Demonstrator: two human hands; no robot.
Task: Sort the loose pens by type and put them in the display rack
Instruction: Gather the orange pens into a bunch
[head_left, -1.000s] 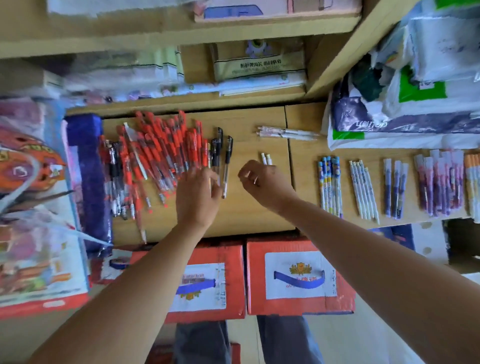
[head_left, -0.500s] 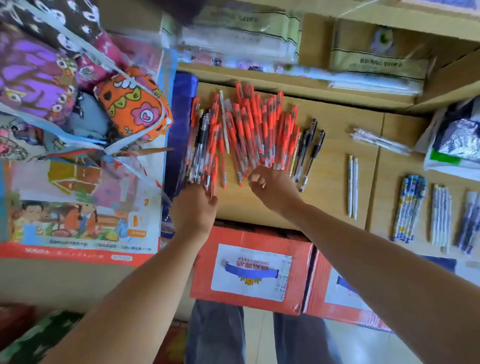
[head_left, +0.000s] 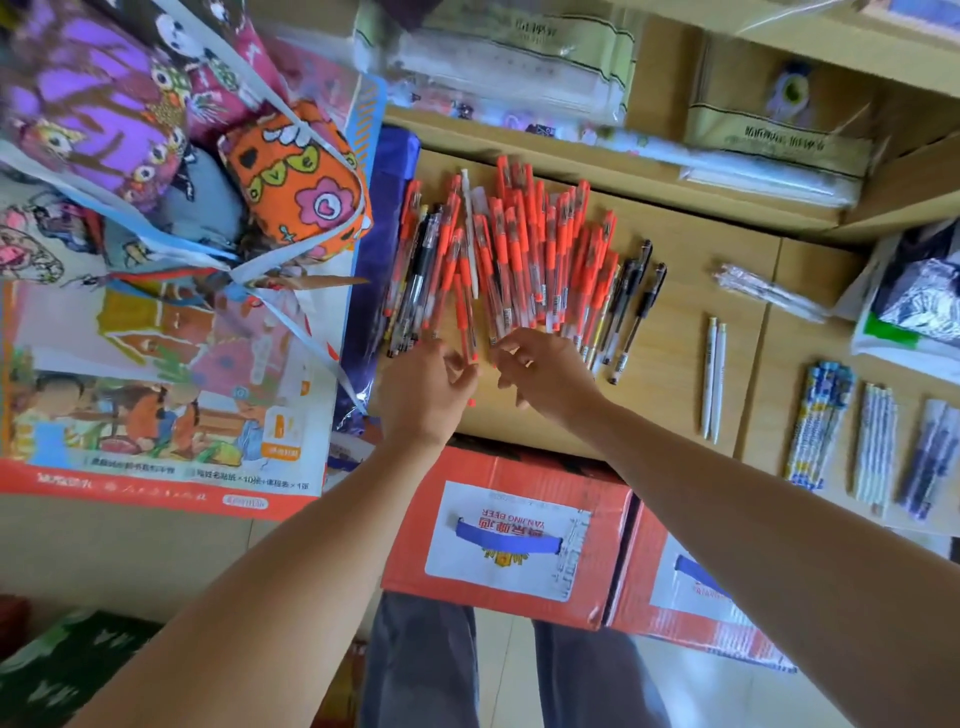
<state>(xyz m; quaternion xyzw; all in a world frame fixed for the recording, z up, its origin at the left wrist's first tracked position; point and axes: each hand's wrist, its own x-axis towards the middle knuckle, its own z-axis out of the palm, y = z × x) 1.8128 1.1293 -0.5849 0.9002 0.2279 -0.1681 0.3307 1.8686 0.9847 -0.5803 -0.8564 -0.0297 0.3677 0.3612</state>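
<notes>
- I am keeping the desk (head_left: 670, 415) as my sorting surface, finished groups lying apart at 3 o'clock.
- The red pens (head_left: 519, 260) are lying fanned at 12 o'clock, tips toward me.
- My left hand (head_left: 423, 392) is pinching one red pen's (head_left: 464, 317) tip; my right hand (head_left: 545, 374), fingers loosely apart, is raking the pile's near ends.

Single head view, steeply downward, close over wooden shelf (head_left: 675, 332).

A stationery shop: packaged pens (head_left: 823, 423) grouped on wooden shelves (head_left: 685, 332).
</notes>
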